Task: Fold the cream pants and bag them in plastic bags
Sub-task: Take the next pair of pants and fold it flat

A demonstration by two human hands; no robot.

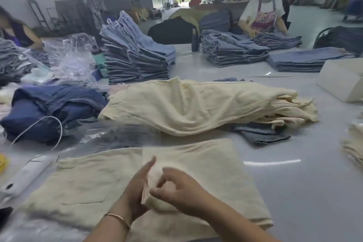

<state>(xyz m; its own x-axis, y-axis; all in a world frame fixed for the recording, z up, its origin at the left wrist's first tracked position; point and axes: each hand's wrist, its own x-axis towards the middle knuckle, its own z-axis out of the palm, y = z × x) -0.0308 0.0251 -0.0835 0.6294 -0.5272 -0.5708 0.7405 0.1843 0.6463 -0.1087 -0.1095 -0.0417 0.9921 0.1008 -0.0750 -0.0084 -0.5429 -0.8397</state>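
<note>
A pair of cream pants [84, 186] lies spread on the table in front of me, one end folded back over the middle. My left hand [137, 188] and my right hand [176, 188] meet over that folded edge, and both pinch the bunched cream cloth between them. Behind the pants, a loose heap of more cream pants [196, 104] stretches across the table. Clear plastic bags [119, 135] lie flat between the heap and the pants I hold. More crumpled plastic [74, 55] sits at the back left.
Dark blue garments [55, 108] are piled at the left, with a white cable and a white device [25, 177] beside them. Stacks of blue jeans [137, 59] stand behind. A white box [341, 82] sits at the right. Two people work at the far side.
</note>
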